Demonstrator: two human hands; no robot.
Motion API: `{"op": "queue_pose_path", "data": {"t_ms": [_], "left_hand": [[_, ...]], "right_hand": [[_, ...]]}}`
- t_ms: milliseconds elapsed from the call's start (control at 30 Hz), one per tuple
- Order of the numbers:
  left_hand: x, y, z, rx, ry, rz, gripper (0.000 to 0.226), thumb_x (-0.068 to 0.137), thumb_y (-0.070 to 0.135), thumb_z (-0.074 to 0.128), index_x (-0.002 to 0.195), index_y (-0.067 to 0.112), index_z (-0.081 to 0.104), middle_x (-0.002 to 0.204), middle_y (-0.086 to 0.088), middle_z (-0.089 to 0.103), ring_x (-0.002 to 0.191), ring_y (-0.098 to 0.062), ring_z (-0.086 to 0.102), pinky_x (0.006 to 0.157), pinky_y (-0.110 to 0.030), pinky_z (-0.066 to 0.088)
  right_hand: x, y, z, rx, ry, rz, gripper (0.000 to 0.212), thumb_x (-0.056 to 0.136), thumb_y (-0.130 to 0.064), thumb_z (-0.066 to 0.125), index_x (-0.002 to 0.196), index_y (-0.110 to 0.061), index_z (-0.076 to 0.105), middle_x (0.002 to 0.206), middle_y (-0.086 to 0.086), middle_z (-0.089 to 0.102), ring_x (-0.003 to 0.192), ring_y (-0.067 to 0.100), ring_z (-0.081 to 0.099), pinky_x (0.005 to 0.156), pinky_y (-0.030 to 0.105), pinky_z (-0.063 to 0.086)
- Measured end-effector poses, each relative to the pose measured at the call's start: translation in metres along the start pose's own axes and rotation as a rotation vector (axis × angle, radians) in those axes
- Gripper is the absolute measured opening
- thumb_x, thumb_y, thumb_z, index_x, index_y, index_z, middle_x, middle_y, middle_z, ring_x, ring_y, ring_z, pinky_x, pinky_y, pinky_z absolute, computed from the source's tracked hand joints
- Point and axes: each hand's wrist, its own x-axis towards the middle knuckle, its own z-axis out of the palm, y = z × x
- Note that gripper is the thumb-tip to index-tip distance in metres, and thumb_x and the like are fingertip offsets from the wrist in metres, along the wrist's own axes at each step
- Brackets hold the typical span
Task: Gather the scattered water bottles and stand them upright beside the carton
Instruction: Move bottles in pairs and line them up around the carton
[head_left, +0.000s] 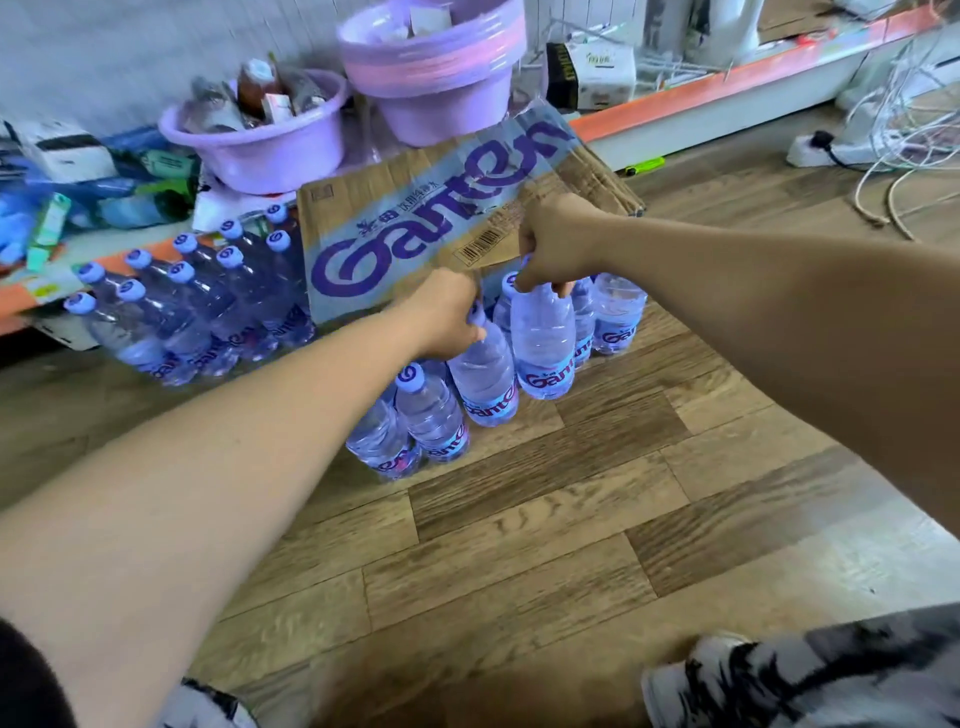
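my left hand (448, 316) gripped one bottle (484, 382) by the neck, my right hand (560, 243) a second bottle (543, 349), both beside the carton (395, 218). placing step, i judged; next, seat both upright on the floor (571, 519), then release.

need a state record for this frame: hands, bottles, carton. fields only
left hand: grips tilted bottle by its neck
right hand: grips second bottle by its top, roughly upright
carton: cardboard, behind both hands
front bottles: standing on the floor in front of the carton
left cluster: about ten caps visible, upright, packed together beside the carton
lying bottles: none visible
held bottles off floor: cannot tell
shelf behind: purple basins
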Motion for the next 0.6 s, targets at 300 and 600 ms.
{"op": "queue_pose_path", "data": {"t_ms": [300, 600], "left_hand": [[0.012, -0.004, 0.051, 0.132, -0.076, 0.028, 0.040, 0.092, 0.027, 0.057, 0.118, 0.000, 0.044, 0.123, -0.021, 0.045, 0.107, -0.044, 0.056, 0.078, -0.044, 0.045], [0.016, -0.015, 0.060, -0.012, -0.036, 0.007, 0.034, 0.084, 0.030, 0.060, 0.109, 0.009, 0.049, 0.118, -0.013, 0.051, 0.105, -0.038, 0.058, 0.076, -0.040, 0.045]], "right_hand": [[0.003, -0.001, 0.049, -0.217, -0.185, -0.067, 0.020, 0.088, -0.025, 0.059, 0.102, -0.010, 0.057, 0.065, 0.000, 0.061, 0.076, 0.016, 0.062, 0.051, 0.018, 0.033], [0.006, 0.002, 0.070, -0.128, -0.081, 0.010, 0.033, 0.084, -0.019, 0.065, 0.113, -0.005, 0.058, 0.107, 0.015, 0.065, 0.086, 0.027, 0.053, 0.056, 0.028, 0.038]]}}
